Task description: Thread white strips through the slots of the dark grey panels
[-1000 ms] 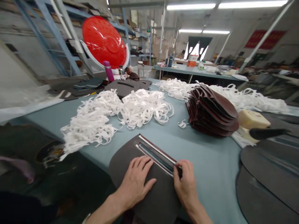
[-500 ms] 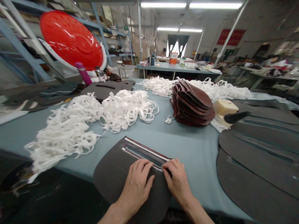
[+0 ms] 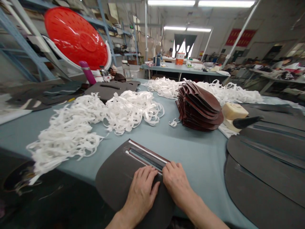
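At the near edge of the worktop, the dark brown rounded leather-like panel [image 3: 114,178] is showing a matt, finely grained face. Narrow white smooth-looking tape strips [image 3: 143,149] are lying along its slot. The pale blue-grey worktop [image 3: 197,159] is looking like smooth cloth, with no shine. Across its middle, the heap of white paper-like ribbon offcuts [image 3: 71,130] is lying crinkled and dull. Toward the far right, the stack of reddish-brown leather pieces [image 3: 202,108] is catching a soft sheen, just beside a cream, dull-surfaced block [image 3: 234,111]. At the right edge, the large dark matt sheets [image 3: 262,171] are lying flat. Past the far left corner, the round red perforated plastic disc [image 3: 76,38] is gleaming glossily.
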`<state>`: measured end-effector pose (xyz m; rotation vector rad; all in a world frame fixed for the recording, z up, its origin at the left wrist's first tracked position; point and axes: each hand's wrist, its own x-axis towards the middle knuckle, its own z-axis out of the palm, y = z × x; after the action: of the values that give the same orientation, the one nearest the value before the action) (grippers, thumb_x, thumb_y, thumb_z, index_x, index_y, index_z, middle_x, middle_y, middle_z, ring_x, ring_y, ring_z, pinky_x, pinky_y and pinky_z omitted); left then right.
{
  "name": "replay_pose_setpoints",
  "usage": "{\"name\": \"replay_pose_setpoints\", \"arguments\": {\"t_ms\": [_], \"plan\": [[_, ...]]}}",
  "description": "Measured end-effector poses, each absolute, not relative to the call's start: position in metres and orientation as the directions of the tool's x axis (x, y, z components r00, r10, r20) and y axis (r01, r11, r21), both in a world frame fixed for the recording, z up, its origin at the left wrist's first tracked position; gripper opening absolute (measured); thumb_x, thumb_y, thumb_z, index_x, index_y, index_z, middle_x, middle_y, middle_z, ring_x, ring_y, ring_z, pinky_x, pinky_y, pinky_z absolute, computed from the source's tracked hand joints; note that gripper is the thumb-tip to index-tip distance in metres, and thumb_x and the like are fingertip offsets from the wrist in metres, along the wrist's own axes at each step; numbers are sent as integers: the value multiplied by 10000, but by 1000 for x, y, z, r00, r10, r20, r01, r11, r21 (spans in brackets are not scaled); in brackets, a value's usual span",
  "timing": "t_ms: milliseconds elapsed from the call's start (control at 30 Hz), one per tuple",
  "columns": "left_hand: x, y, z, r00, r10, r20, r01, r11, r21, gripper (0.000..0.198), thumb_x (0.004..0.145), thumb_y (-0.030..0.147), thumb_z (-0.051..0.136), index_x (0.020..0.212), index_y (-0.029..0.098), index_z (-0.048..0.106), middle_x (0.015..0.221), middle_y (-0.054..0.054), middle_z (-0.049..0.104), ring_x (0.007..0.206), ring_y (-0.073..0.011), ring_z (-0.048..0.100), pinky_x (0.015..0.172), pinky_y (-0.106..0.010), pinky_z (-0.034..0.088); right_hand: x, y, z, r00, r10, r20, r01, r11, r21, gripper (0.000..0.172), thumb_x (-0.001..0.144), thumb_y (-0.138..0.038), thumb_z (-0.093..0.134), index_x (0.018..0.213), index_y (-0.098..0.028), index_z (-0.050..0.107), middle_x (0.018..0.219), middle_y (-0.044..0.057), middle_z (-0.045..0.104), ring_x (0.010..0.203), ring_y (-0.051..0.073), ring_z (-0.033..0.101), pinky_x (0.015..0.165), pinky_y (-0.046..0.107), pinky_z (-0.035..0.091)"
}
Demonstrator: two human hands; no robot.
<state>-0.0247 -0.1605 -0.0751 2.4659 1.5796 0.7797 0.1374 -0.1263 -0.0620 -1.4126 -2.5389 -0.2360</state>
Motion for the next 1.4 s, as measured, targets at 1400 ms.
{"name": "replay_pose_setpoints", "arguments": {"t_ms": [1400], "plan": [[-70,-175,-40,242,940,240,827,-329,456,307,793,152,577,1082,249,548,1167,-39,574,1165,-234,464,1034,-448,328,161,-130,-91,-625,423,656,627,772,100,241,878,-385,512,1011,-229,639,941,53,701,842,203,640,723,323,442]]}}
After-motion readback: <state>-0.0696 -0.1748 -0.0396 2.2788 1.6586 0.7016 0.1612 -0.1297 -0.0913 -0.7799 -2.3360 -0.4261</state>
